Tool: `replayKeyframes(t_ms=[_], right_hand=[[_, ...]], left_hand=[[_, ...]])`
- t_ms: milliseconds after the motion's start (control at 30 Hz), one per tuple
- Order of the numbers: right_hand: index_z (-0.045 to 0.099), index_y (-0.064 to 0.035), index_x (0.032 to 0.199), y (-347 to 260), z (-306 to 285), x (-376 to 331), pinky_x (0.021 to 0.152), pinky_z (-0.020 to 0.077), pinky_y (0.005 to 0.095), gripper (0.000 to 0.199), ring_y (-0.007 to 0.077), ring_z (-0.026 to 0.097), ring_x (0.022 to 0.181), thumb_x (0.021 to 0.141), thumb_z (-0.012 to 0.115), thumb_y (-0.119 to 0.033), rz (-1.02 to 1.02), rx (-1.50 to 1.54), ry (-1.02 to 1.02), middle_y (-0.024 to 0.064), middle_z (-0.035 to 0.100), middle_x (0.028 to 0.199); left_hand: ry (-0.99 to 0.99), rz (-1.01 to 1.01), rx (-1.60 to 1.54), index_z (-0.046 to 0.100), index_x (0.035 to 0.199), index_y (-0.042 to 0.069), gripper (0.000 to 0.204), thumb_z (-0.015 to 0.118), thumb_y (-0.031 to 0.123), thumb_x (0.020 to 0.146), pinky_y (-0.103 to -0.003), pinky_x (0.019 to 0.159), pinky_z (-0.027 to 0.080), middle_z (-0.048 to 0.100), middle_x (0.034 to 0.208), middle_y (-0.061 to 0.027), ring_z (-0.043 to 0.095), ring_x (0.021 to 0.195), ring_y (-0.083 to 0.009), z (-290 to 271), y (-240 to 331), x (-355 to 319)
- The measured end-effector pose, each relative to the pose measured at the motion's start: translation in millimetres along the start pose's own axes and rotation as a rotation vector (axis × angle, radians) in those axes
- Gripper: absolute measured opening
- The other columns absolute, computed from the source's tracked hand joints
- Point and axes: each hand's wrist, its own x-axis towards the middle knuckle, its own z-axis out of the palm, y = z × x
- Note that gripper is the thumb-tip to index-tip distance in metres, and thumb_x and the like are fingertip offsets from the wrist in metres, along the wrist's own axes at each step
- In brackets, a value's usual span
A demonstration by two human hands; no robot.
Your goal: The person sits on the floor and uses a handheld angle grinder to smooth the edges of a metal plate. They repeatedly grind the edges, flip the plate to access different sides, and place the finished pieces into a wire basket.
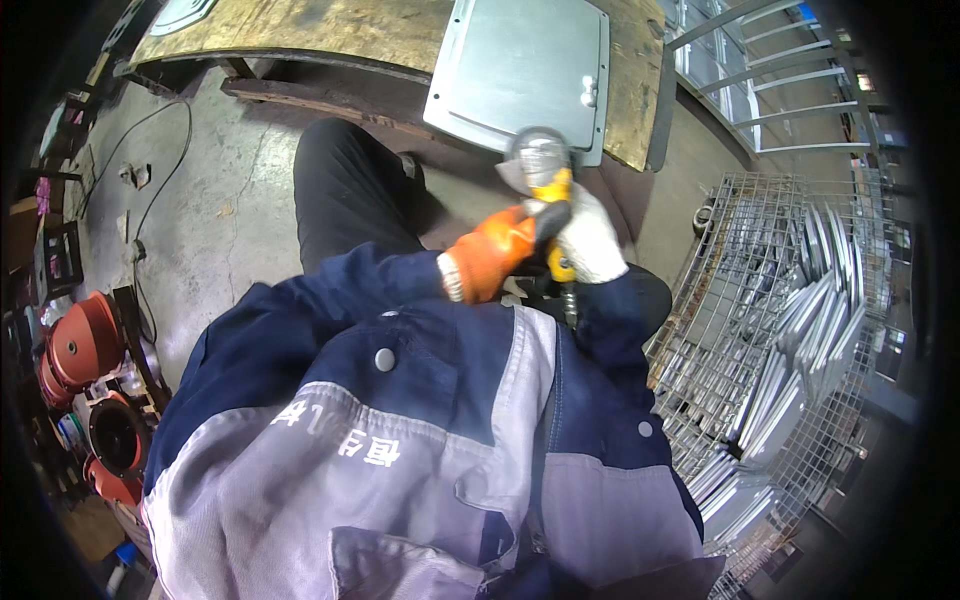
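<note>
Gripping a yellow grinder (562,264), the left hand (495,250) in orange and the right hand (592,243) in white are wrapping round its body. Its long axis is running away from the jacket (420,400), leaning slightly left, the disc end (541,155) pointing outward and overlapping the panel's (520,60) near edge; blur is hiding any contact. The forearms are converging from both sides. The panel is lying on the desk (350,25); plates (820,310) are standing in the wire basket (693,275) at right.
</note>
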Motion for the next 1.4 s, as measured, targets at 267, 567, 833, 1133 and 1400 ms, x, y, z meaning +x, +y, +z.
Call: replayKeyframes(t_ms=[267, 567, 833, 1133, 1400], right_hand=[[0.063, -0.0013, 0.097, 5.2, 104.1, 50.9, 0.079, 0.0505, 0.0395, 0.041, 0.0381, 0.063, 0.091, 0.079, 0.068, -0.038, -0.131, -0.794, -0.057, 0.0228, 0.066, 0.094], [0.064, -0.0015, 0.097, 14.2, 57.2, 16.2, 0.077, 0.0501, 0.0413, 0.040, 0.0363, 0.064, 0.089, 0.077, 0.072, -0.035, -0.124, -0.623, 0.046, 0.0210, 0.067, 0.092], [0.063, -0.0005, 0.103, 51.7, -15.6, -9.2, 0.074, 0.0489, 0.0323, 0.035, 0.0174, 0.061, 0.083, 0.078, 0.077, -0.020, 0.000, -0.044, 0.179, 0.0093, 0.067, 0.090], [0.060, -0.0003, 0.107, 78.8, -100.0, -8.1, 0.059, 0.0497, 0.0287, 0.034, 0.0141, 0.061, 0.066, 0.080, 0.074, -0.016, 0.183, -0.269, 0.419, 0.0051, 0.066, 0.086], [0.053, -0.0048, 0.112, 82.9, -114.5, -88.6, 0.060, 0.0549, 0.0316, 0.036, 0.0163, 0.062, 0.070, 0.083, 0.071, -0.016, 0.143, 0.839, 0.095, 0.0062, 0.062, 0.090]], left_hand=[[0.388, 0.021, -0.536, 0.057, 0.116, 0.004, 0.037, 0.044, 0.034, 0.100, -0.028, 0.081, 0.048, 0.064, 0.102, -0.0065, 0.060, 0.090, -0.0162, -70.9, -22.7, -8.5], [0.202, -0.041, 0.038, 0.055, 0.111, 0.007, 0.023, 0.055, 0.020, 0.092, -0.035, 0.073, 0.050, 0.064, 0.091, -0.0107, 0.062, 0.084, -0.0224, -46.4, -50.9, -0.1], [0.123, -0.314, -0.066, 0.058, 0.116, -0.003, 0.050, 0.055, 0.042, 0.095, -0.026, 0.076, 0.049, 0.066, 0.098, -0.0089, 0.060, 0.088, -0.0126, 31.8, -13.5, 17.3], [-0.113, -0.297, -0.103, 0.061, 0.115, 0.002, 0.057, 0.059, 0.053, 0.089, -0.033, 0.076, 0.049, 0.066, 0.097, -0.0094, 0.061, 0.086, -0.0189, 71.6, -60.4, 81.8], [0.018, 0.718, 2.234, 0.057, 0.122, 0.015, 0.033, 0.047, 0.024, 0.092, -0.044, 0.098, 0.033, 0.061, 0.114, -0.0059, 0.057, 0.102, -0.0198, -24.4, -47.0, 121.6]])
